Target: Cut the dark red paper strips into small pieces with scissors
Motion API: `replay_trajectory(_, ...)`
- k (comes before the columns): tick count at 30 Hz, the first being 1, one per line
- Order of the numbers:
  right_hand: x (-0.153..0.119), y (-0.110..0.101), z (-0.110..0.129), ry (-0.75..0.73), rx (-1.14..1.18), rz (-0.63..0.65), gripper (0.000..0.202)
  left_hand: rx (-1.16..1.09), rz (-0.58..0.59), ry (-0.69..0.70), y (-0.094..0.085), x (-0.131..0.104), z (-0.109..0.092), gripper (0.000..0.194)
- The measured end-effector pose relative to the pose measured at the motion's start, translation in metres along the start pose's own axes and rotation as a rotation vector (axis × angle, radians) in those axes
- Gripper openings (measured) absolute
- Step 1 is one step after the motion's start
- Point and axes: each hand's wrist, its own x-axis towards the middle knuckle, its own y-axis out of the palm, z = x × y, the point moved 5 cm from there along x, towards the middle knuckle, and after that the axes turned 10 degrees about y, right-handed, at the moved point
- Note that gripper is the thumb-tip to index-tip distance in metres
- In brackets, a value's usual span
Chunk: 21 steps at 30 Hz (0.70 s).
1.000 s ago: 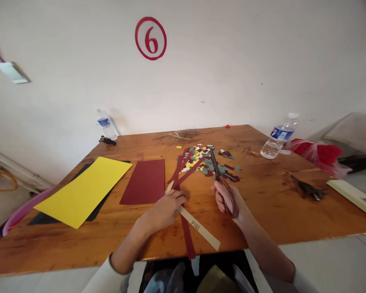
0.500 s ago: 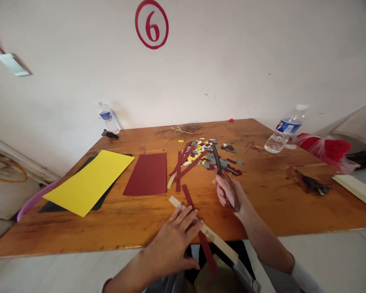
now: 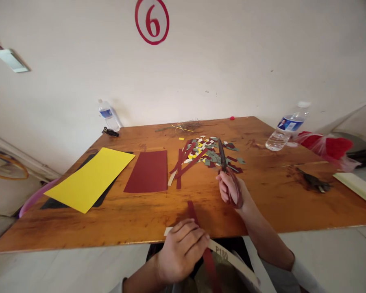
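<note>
My left hand [image 3: 184, 248] is curled over two paper strips at the table's front edge. One strip is cream [image 3: 232, 257] and printed "P180"; the other is dark red [image 3: 192, 211] and crosses it. Both run off the edge toward my lap. The left fingertips and thumb are partly hidden. In my right hand [image 3: 232, 191] is a pair of scissors [image 3: 222, 156], held by the handles above the table, its dark blades together and pointing away from me. Beyond the blades lies a pile of small cut paper pieces [image 3: 212, 158], with several longer dark red strips [image 3: 179, 173] at its left.
On the left lie a dark red sheet [image 3: 146, 171] and a yellow sheet [image 3: 91, 179] over a black one. Water bottles stand at the back left [image 3: 108, 116] and right [image 3: 282, 134]. A black object [image 3: 314, 181] and a red bundle in plastic [image 3: 329, 146] are at right.
My left hand has drawn back toward me with the two strips and its fingers have curled in. My right hand with the scissors has shifted slightly right.
</note>
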Motion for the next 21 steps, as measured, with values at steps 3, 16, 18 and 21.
replay_trajectory(3, 0.002, -0.005, 0.003, -0.063, 0.036, -0.063, 0.059, 0.040, -0.086, -0.025, -0.030, 0.022, 0.012, 0.039)
replay_trajectory(16, 0.000, 0.001, -0.003, -0.040, 0.101, -0.033, 0.062, 0.194, 0.642, -1.178, 0.033, 0.063, 0.201, 0.051)
replay_trajectory(18, 0.000, 0.001, -0.003, -0.033, 0.107, -0.031, 0.062, 0.218, 0.723, -1.141, 0.043, 0.058, 0.197, 0.059)
replay_trajectory(21, 0.000, 0.001, -0.004, -0.021, 0.110, -0.024, 0.062, 0.232, 0.787, -1.084, 0.049, 0.054, 0.191, 0.053)
